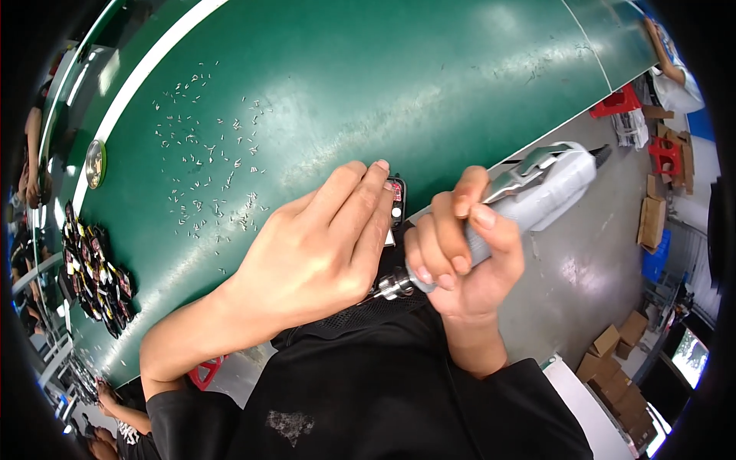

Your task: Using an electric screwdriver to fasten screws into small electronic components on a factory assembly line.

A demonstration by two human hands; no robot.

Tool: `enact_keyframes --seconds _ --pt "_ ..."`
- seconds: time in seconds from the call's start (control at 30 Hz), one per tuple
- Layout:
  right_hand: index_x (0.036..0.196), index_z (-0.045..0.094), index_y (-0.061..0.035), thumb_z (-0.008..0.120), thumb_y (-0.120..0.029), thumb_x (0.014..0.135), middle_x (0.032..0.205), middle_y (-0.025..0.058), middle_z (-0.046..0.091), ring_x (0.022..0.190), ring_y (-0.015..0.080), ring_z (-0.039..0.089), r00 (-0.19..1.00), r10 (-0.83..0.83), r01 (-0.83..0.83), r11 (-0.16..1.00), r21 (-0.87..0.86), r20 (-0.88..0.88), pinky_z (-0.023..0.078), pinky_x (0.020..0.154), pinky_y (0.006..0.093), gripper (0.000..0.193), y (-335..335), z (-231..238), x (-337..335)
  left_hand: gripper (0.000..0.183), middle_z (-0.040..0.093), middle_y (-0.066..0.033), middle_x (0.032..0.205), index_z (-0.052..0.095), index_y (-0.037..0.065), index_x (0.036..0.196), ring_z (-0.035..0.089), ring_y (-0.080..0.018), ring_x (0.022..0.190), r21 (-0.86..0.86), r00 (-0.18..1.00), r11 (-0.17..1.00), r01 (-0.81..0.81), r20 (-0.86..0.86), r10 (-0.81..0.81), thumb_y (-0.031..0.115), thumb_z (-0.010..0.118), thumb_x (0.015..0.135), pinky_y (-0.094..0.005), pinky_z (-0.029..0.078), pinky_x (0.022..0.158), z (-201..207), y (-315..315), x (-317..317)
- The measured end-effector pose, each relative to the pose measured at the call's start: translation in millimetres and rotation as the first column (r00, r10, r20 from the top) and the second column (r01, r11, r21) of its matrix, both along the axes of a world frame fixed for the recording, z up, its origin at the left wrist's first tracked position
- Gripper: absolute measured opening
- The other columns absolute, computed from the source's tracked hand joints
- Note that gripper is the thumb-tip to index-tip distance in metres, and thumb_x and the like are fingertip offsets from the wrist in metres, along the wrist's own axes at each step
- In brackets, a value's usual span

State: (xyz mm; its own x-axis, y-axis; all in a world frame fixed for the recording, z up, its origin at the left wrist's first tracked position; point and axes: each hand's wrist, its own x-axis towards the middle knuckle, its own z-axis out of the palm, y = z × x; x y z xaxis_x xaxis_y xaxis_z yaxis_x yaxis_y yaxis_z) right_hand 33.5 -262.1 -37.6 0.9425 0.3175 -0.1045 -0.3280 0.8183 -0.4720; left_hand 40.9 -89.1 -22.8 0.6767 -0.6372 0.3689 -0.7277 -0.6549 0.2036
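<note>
Right hand (464, 257) has fingers curled round a grey power screwdriver (529, 192), thumb and fingertips pressed on its casing. Screwdriver is at the near edge of the green table (414, 92), just right of the left hand. Long axis is a slant, lower left to upper right. Silver nose (395, 284) is the lower-left end, pointing down-left at the heel of the left hand; thin bit sticks out that way, exact tip hard to make out. Fat rear end with the metal lever side is upper right, over the grey floor (556, 268).

Left hand (322, 241) is back up, fingers close together and reaching up-right, lying over a small black gadget (399, 201). Cannot tell how tightly it grips; thumb and gadget's left side are hidden. Gadget's visible strip runs roughly up and down in view, rounded top corner away from the person, with some pink-red inside. Bit isn't clearly seen touching it.

Left half of table: loose scatter of tiny silver pieces (207, 159), screw-like, too small to be sure, lying at all angles. Further left, a round green-rimmed dish (95, 163); below it, a heap of black gadgets (96, 272), mixed directions. Right side: red stool (665, 156), cardboard boxes (617, 383). Another person's arm (665, 57) shows upper right.
</note>
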Motion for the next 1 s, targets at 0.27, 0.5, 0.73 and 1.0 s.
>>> enact_keyframes --seconds 0.27,0.5,0.73,1.0 --pt "0.1 0.047 -0.0047 0.039 -0.022 0.096 0.057 0.0003 0.041 0.045 0.0114 0.041 0.889 0.058 0.035 0.98 -0.194 0.455 0.042 0.052 0.0295 0.02 -37.0 35.1 55.9 0.044 0.06 -0.0262 0.109 0.061 -0.017 0.099 0.061 -0.0346 0.094 0.077 0.997 0.995 0.062 0.034 -0.065 -0.004 0.061 0.057 -0.0363 0.056 0.071 -1.8 2.9 -6.6" --pt "0.102 0.05 -0.0049 0.038 -0.025 0.097 0.059 0.0001 0.043 0.049 0.0109 0.043 0.81 0.143 -0.012 0.974 -0.228 0.569 0.041 0.055 0.0284 0.024 -28.5 28.5 73.3 0.041 0.061 -0.027 0.106 0.063 -0.017 0.095 0.062 -0.0344 0.093 0.079 0.996 0.996 0.037 0.074 -0.043 -0.004 0.061 0.057 -0.036 0.056 0.074 -7.6 1.2 -7.6" --pt "0.101 0.051 -0.0052 0.039 -0.025 0.095 0.058 -0.0013 0.042 0.046 0.0089 0.04 0.813 0.154 0.013 0.96 -0.281 0.562 0.04 0.053 0.0273 0.024 -25.1 22.5 78.6 0.038 0.062 -0.0261 0.103 0.063 -0.016 0.093 0.063 -0.0331 0.091 0.052 0.996 0.998 0.029 0.087 -0.033 -0.004 0.063 0.057 -0.0351 0.057 0.073 -11.4 1.5 -7.4" --pt "0.1 0.052 -0.0058 0.039 -0.025 0.094 0.056 -0.0023 0.041 0.044 0.0077 0.039 0.814 0.184 0.01 0.944 -0.33 0.552 0.039 0.053 0.0265 0.024 -21.0 24.6 76.9 0.038 0.062 -0.026 0.103 0.063 -0.016 0.093 0.063 -0.0328 0.091 0.035 0.995 0.998 0.049 0.082 -0.052 -0.005 0.063 0.057 -0.0346 0.057 0.072 -11.5 3.7 -4.6"
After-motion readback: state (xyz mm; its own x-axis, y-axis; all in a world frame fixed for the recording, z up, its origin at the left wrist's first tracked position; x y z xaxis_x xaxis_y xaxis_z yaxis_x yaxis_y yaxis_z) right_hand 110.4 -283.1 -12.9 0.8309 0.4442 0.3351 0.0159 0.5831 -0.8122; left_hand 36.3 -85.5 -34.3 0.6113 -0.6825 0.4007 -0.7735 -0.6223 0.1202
